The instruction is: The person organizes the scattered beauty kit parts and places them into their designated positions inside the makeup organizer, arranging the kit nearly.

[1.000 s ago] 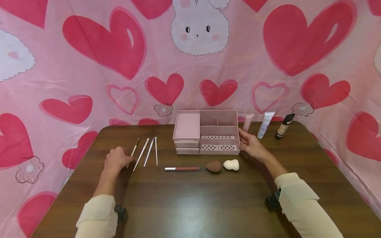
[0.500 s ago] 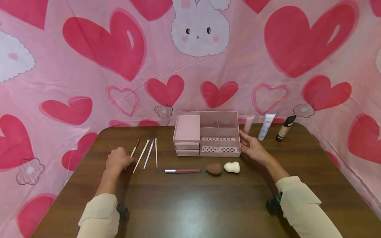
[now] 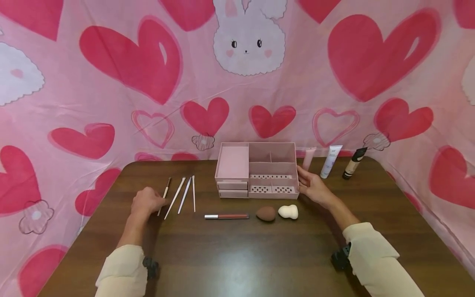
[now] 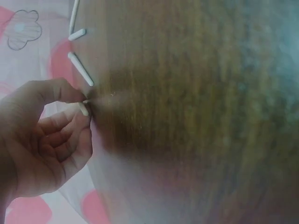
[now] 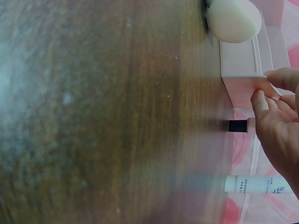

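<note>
My left hand (image 3: 148, 201) pinches the lower part of a thin makeup brush (image 3: 168, 185) with a dark tip, the leftmost in a row lying on the table. The pale handle end (image 4: 84, 109) shows between thumb and fingertips in the left wrist view, the other fingers loosely bent. Beside it lie several slim white brushes (image 3: 184, 194). Against the right side wall of a pink makeup organizer (image 3: 231, 159) rests my right hand (image 3: 314, 189), fingers mostly extended; in the right wrist view, its thumb (image 5: 282, 77) touches the wall's edge.
A lip gloss tube (image 3: 226, 216), a brown makeup sponge (image 3: 266, 213) and a cream sponge (image 3: 288, 212) lie before the organizer. A pink tube (image 3: 309, 158), a white tube (image 3: 331, 161) and a foundation bottle (image 3: 354, 163) stand right of it, near the cloth backdrop.
The head view has tilted up slightly, so the whole scene sits lower in it. Both hands keep nearly the same places, left at the brush, right at the organizer's side.
</note>
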Available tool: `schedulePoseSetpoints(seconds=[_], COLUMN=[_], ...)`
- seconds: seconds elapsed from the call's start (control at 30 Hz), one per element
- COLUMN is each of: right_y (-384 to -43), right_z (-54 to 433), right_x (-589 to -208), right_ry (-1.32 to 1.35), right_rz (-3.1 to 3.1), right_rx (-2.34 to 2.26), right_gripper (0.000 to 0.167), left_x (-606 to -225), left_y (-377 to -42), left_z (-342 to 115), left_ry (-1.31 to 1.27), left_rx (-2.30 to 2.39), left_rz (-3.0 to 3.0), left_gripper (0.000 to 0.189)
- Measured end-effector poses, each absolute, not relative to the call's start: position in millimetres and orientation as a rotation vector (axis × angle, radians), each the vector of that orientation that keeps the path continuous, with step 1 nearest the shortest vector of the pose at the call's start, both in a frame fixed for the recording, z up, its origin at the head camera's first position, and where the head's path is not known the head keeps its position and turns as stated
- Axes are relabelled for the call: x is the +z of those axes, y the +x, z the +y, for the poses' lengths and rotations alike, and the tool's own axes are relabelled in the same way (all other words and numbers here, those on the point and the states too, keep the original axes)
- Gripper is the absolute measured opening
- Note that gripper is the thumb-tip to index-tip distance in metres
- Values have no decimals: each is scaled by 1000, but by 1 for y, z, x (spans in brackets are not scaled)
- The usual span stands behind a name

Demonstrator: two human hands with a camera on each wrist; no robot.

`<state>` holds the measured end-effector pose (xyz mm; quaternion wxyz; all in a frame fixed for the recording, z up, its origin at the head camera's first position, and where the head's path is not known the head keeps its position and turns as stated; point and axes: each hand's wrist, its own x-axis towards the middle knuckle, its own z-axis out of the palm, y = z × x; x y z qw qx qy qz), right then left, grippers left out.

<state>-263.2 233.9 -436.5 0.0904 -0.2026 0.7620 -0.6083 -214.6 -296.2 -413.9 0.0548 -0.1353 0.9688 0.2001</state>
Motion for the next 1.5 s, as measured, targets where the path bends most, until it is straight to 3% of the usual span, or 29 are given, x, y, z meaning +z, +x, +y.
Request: schedulePoseSetpoints(seconds=[0.53,1.27,1.5], right_y=[-261,-258,-260], right_z=[238,235,235], right_x=[-433,-433,-440], right_ry=[-611,-626,-786], right_rz=[2268,2281,2254], right_rx=[-1783,-1770,-1831], right_gripper=[77,75,75], left_x=[-412,-393,-384], left_y=[-211,-218,-222], left_z=[-296,-270,-255], left_ry=[-285,-217,-169], left_rx=[975,1540,1655], left_rz=[2858,2536,2494], left_gripper=[23,36,40])
